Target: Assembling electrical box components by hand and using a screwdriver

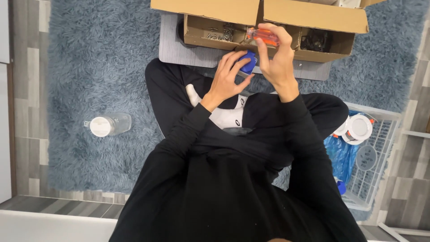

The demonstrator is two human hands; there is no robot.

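I sit cross-legged on a shaggy blue-grey rug (pixel 89 67). My left hand (pixel 226 78) grips a small blue object (pixel 247 61) held above my lap. My right hand (pixel 277 58) is raised just beside it, closed around a screwdriver with a clear orange handle (pixel 264 36). The two hands nearly touch over the blue object. The screwdriver's tip is hidden behind my fingers.
An open cardboard box (pixel 313 18) with loose screws (pixel 224 33) and dark parts stands ahead on a grey mat (pixel 179 51). A clear plastic bottle (pixel 109 124) lies on the rug at left. A white wire basket (pixel 380 148) with round white fixtures (pixel 358 127) and a blue bag (pixel 340 154) sits at right.
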